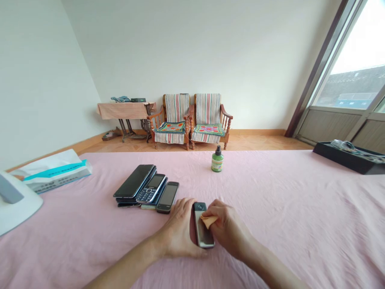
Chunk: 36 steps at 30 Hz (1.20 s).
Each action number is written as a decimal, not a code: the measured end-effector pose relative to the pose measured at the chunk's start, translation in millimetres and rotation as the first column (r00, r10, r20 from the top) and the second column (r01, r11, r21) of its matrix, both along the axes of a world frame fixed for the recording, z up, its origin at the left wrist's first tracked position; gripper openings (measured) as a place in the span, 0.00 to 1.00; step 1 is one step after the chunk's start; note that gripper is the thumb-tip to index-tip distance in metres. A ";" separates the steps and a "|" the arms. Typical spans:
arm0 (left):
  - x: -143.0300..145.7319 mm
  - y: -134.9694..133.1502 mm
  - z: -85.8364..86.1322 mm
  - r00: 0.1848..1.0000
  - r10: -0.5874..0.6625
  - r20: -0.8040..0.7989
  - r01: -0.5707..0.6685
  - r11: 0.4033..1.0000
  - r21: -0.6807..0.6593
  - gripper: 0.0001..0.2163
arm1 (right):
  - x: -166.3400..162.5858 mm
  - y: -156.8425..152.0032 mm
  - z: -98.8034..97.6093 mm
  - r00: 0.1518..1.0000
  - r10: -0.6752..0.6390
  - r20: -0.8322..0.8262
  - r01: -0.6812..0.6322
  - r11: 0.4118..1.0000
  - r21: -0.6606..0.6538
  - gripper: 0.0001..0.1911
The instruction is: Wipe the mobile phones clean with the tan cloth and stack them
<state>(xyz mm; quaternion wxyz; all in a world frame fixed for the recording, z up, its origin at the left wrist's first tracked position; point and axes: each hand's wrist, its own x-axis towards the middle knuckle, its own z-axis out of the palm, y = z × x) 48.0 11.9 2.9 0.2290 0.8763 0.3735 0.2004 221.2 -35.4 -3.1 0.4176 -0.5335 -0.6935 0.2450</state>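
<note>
A small silver and black phone point(202, 233) lies back side up on the pink cloth point(285, 208), near the front edge. My left hand point(179, 233) curls round its left side and holds it steady. My right hand point(227, 226) pinches a small orange cloth pad point(208, 220) and presses it against the phone's back. Just left of my hands, several other phones point(147, 188) lie side by side in a stacked group.
A small green bottle with a black cap point(217, 159) stands behind the hands. A tissue pack point(52, 170) and a white object point(15, 200) lie at the left. A black tray point(350, 156) sits far right. Two wooden chairs point(189, 120) stand beyond.
</note>
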 end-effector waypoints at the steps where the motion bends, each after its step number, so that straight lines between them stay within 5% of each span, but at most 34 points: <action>1: -1.8 -1.1 -0.4 1.000 -0.011 0.009 0.011 1.000 0.002 0.42 | -1.1 -6.4 3.0 1.000 0.028 0.002 -0.028 1.000 -0.011 0.17; 7: -5.8 -5.3 1.1 0.999 -0.040 0.002 0.040 0.999 -0.018 0.39 | -5.3 -24.1 10.7 0.980 0.191 -0.058 -0.195 0.978 -0.079 0.16; 14: -6.7 -5.5 3.5 0.999 -0.046 0.015 0.047 0.998 -0.046 0.39 | -4.3 2.0 4.8 0.992 0.126 0.004 -0.126 0.992 0.019 0.18; 20: -7.1 -4.1 -0.7 0.998 -0.066 -0.017 0.066 0.998 0.002 0.37 | -0.3 -10.5 17.4 0.913 0.393 -0.107 -0.405 0.904 -0.139 0.13; 26: -6.4 -5.6 2.8 0.997 -0.071 0.014 0.071 0.997 -0.012 0.39 | 0.1 -0.6 9.2 0.978 0.205 -0.041 -0.207 0.978 -0.030 0.17; 32: -5.9 -5.2 4.9 0.995 -0.097 0.011 0.097 0.995 0.001 0.38 | 2.9 -10.0 20.4 0.891 0.443 -0.103 -0.455 0.873 -0.175 0.14; 36: -5.2 -4.9 5.6 0.996 -0.089 0.004 0.089 0.996 -0.002 0.37 | -3.3 -4.7 11.9 0.950 0.292 -0.108 -0.303 0.947 -0.107 0.17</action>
